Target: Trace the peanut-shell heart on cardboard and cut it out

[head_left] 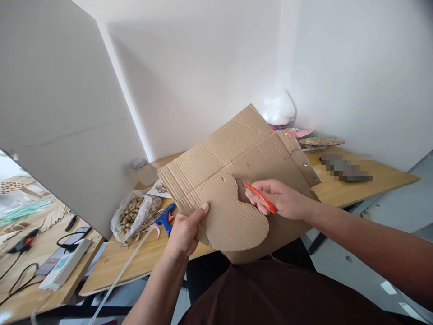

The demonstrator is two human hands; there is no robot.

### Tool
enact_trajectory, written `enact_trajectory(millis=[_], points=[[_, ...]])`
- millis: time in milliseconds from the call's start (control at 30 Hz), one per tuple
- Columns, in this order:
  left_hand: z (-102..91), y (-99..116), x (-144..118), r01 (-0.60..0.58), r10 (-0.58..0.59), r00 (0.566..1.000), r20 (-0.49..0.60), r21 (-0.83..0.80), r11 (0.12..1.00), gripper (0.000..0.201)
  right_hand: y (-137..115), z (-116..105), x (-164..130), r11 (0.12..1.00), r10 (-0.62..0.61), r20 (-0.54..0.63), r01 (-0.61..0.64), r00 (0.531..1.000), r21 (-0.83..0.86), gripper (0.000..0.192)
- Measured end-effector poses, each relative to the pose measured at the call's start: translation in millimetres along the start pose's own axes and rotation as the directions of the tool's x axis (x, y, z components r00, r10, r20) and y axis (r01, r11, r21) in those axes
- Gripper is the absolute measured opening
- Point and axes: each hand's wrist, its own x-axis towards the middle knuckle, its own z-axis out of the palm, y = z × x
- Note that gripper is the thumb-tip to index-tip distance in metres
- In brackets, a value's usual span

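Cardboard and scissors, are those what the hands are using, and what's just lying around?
In use: cardboard sheet, held by left hand; orange-handled scissors in right hand.

Lying about: bag of nuts, blue glue gun, power strip, white plastic bag.

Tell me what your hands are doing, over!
Left hand grips cardboard edge. Right hand works orange scissors, blades in the cut. Rounded shape partly cut out. Nothing blocks the blades.

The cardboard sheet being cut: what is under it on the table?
Under the cardboard sheet only bare wooden table shows at its edges, with a blue glue gun and a bag of nuts beside it. Anything directly beneath is covered.
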Motion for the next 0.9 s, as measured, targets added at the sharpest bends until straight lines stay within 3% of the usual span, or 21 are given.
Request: enact_trajectory(millis=[700,900], points=[[0.3,3.3,0.9,0.039,-0.039,0.999,0.01,0.006,0.999,0.046,0.3,3.5,-4.7,0.997,0.058,-0.08,-0.061,0.995,-0.041,0.034],[-0.4,1.7,2.8,0.038,-0.039,0.999,0.019,0.036,0.999,0.046,-0.2,-3.1,-5.3,0.998,0.069,0.004,-0.069,0.998,-0.009,0.027]])
